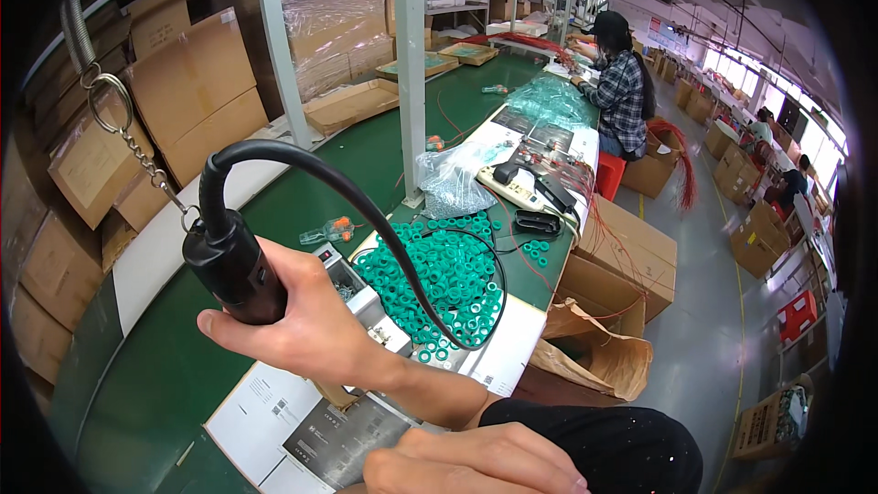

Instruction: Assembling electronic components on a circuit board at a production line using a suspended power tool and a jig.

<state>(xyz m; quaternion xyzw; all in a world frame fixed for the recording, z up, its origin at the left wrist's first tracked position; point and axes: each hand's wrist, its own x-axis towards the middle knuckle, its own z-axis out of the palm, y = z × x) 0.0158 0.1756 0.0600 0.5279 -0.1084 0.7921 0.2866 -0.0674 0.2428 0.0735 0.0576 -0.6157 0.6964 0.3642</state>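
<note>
My right hand (315, 316) is wrapped round the body of a black electric screwdriver (233, 270), its thumb along the near side. The tool hangs from a chain (142, 160) and a coil spring, and a thick black cable (347, 187) arches out of its top. Its tip is hidden behind my hand. Low in the picture, my left hand (476, 462) has its fingers together and bent; whatever lies under them is out of sight. Behind my right wrist stands a small grey box (366, 302) with small metal parts in it, beside a heap of green rings (430, 270).
Printed cardboard sheets (343, 444) cover the near green bench (160, 384). Clear-and-orange parts (327, 230), a plastic bag (453, 183) and a power strip (512, 187) lie farther off. Open cartons (599, 297) stand at the right. A person (617, 82) sits along the bench.
</note>
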